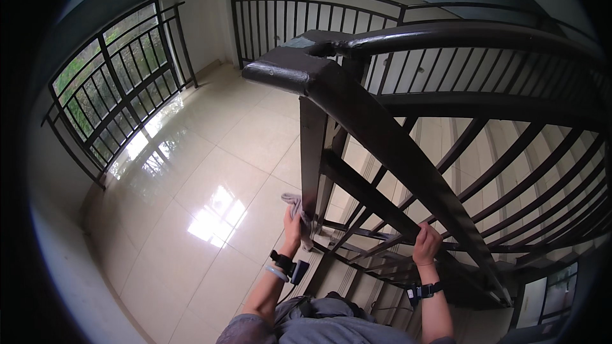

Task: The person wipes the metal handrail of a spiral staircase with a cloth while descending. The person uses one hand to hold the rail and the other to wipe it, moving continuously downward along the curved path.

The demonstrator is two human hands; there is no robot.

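My left hand (292,230) holds a greyish cloth (297,204) against the lower part of the dark metal newel post (311,153). Part of the cloth sticks out past the post's left side, and some hangs beneath the hand. Further right, my right hand (427,243) grips the lower sloping rail (370,193) of the stair railing. Above it runs the thick dark handrail (382,134), which meets the top of the post in an angled corner (287,64). A pale worn patch shows on that corner. Dark devices are strapped to both wrists.
Glossy beige floor tiles (201,200) spread to the left, reflecting a barred window (119,81). Stair treads (344,279) descend below me, beside the railing. More steps (478,153) show behind the slanted balusters (507,177). A second railing (315,12) stands at the far wall.
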